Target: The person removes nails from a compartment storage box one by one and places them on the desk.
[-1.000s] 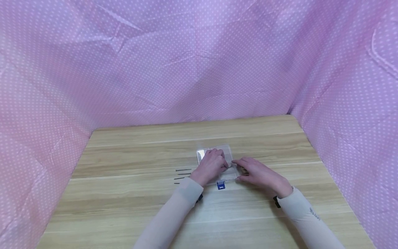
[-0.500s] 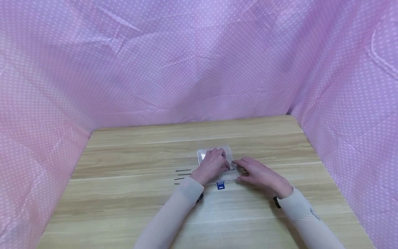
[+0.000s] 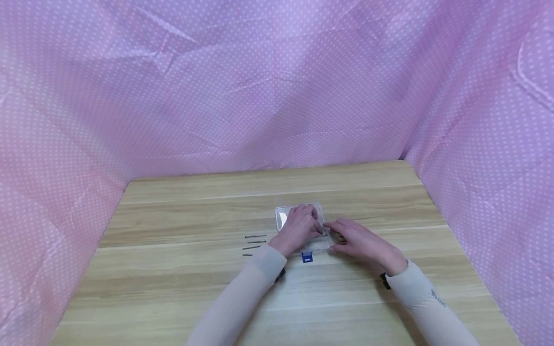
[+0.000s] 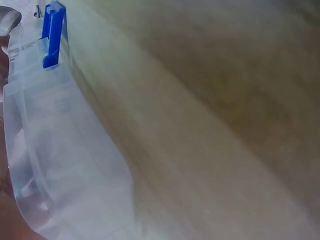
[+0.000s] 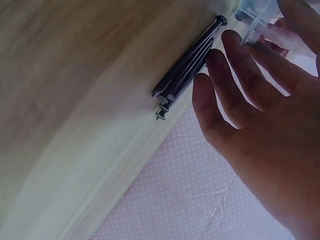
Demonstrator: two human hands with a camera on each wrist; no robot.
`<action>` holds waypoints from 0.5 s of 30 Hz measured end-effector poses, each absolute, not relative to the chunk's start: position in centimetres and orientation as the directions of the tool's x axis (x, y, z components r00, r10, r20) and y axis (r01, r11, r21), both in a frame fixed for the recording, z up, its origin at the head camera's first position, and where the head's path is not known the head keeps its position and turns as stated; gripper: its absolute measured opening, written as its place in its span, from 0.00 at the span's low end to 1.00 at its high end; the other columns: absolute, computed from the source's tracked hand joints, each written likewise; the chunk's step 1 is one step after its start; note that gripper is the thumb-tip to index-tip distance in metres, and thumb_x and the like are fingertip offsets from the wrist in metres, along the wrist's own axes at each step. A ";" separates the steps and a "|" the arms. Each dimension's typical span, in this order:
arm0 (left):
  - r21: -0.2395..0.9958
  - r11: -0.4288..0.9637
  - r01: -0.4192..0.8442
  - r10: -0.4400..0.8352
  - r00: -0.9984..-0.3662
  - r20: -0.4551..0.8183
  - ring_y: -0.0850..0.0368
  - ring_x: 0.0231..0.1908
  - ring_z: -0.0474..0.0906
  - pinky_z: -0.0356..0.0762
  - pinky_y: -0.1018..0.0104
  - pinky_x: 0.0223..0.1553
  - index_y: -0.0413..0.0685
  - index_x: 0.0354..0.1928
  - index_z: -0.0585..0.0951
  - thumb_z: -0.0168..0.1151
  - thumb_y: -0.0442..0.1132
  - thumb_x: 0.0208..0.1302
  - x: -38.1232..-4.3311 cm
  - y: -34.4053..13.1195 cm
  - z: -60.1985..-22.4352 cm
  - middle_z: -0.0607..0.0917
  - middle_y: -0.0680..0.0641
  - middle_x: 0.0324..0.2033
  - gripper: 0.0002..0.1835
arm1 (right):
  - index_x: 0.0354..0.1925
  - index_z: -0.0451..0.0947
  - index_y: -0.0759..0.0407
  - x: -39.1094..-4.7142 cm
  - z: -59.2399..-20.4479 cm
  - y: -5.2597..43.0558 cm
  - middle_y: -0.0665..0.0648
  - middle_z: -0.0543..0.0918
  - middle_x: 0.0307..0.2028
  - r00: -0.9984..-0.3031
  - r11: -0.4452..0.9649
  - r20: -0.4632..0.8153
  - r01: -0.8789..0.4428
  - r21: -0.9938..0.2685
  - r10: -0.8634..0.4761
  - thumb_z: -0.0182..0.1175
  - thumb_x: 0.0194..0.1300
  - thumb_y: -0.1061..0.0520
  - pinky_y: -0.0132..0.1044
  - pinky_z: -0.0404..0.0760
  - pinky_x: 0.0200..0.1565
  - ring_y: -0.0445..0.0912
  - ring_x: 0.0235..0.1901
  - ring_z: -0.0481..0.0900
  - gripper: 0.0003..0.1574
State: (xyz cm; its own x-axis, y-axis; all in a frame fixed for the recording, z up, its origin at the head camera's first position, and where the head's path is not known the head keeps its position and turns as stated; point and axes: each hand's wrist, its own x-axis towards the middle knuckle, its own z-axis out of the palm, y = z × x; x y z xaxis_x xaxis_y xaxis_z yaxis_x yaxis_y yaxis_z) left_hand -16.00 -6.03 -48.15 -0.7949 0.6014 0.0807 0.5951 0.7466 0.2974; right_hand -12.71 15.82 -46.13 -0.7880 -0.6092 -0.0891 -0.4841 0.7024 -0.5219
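Observation:
A clear plastic box with a blue latch lies open on the table, its clear lid laid back behind it. My left hand reaches over the box from the left, its fingertips pinching a nail low inside the box, near the right wall. The hand hides much of the box's middle and left. My right hand holds the box at its right end, thumb at the front corner and index finger at the back corner. Under its palm lies a bunch of dark nails.
Several loose nails lie in a rough row on the wooden table, left of the box. Pink dotted cloth hangs behind the table and along both sides.
My left hand has shifted slightly right, toward the box's right wall, with the nail at its fingertips. The right hand stays in place on the box.

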 end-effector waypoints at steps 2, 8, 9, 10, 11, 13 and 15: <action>0.293 0.740 0.605 0.612 -0.787 0.081 0.58 0.48 0.72 0.72 0.57 0.59 0.66 0.39 0.93 0.75 0.51 0.62 -16.1 -6.0 -48.1 0.80 0.57 0.45 0.05 | 0.68 0.74 0.64 -12.7 -46.1 15.8 0.58 0.82 0.56 -0.786 0.700 -0.086 -0.488 -0.521 -0.612 0.72 0.66 0.50 0.56 0.79 0.61 0.54 0.58 0.79 0.38; 0.259 0.723 0.640 0.644 -0.761 0.080 0.58 0.49 0.74 0.71 0.54 0.64 0.63 0.38 0.93 0.73 0.48 0.65 -16.2 -5.9 -48.2 0.83 0.58 0.46 0.04 | 0.68 0.74 0.63 -12.7 -46.2 15.9 0.57 0.82 0.56 -0.787 0.704 -0.093 -0.484 -0.519 -0.610 0.72 0.66 0.50 0.54 0.79 0.60 0.52 0.57 0.79 0.38; 0.248 0.722 0.646 0.650 -0.756 0.075 0.58 0.50 0.74 0.70 0.54 0.65 0.62 0.38 0.93 0.73 0.48 0.66 -16.2 -5.8 -48.3 0.83 0.58 0.46 0.04 | 0.68 0.74 0.63 -12.8 -46.3 15.9 0.57 0.82 0.55 -0.786 0.704 -0.092 -0.487 -0.518 -0.611 0.72 0.66 0.50 0.54 0.80 0.60 0.52 0.56 0.79 0.38; 0.240 0.722 0.649 0.655 -0.753 0.068 0.58 0.50 0.74 0.70 0.54 0.66 0.62 0.39 0.93 0.72 0.48 0.67 -16.2 -5.8 -48.3 0.83 0.58 0.46 0.04 | 0.68 0.74 0.63 -12.8 -46.3 15.9 0.56 0.82 0.55 -0.785 0.703 -0.092 -0.488 -0.517 -0.612 0.72 0.66 0.50 0.54 0.80 0.59 0.51 0.55 0.79 0.38; 0.228 0.720 0.656 0.661 -0.748 0.065 0.58 0.50 0.74 0.70 0.54 0.67 0.62 0.39 0.93 0.71 0.48 0.67 -16.2 -5.8 -48.3 0.83 0.58 0.47 0.05 | 0.68 0.74 0.63 -12.8 -46.3 16.0 0.56 0.82 0.54 -0.784 0.702 -0.090 -0.491 -0.516 -0.614 0.72 0.66 0.50 0.54 0.80 0.58 0.51 0.55 0.79 0.38; 0.203 0.712 0.672 0.676 -0.735 0.062 0.58 0.51 0.74 0.69 0.54 0.68 0.61 0.39 0.92 0.70 0.49 0.68 -16.2 -5.8 -48.4 0.83 0.58 0.48 0.05 | 0.68 0.74 0.63 -12.8 -46.3 16.0 0.55 0.82 0.54 -0.783 0.701 -0.088 -0.494 -0.515 -0.616 0.72 0.66 0.50 0.53 0.80 0.58 0.51 0.54 0.79 0.38; 0.177 0.699 0.693 0.695 -0.716 0.062 0.59 0.53 0.74 0.68 0.55 0.69 0.62 0.40 0.92 0.69 0.49 0.70 -16.2 -5.9 -48.5 0.83 0.58 0.50 0.06 | 0.69 0.74 0.63 -12.8 -46.3 16.0 0.55 0.82 0.54 -0.783 0.701 -0.088 -0.493 -0.515 -0.615 0.72 0.66 0.50 0.53 0.80 0.58 0.51 0.54 0.79 0.38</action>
State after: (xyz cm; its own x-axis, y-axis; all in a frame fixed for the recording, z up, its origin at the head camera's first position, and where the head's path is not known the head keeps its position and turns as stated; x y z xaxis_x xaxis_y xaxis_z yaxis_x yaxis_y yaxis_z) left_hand -16.25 -5.89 -48.49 -0.7162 0.6951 0.0621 0.6933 0.6985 0.1772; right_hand -12.81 16.03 -46.27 -0.7833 -0.6153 -0.0883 -0.4928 0.7012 -0.5153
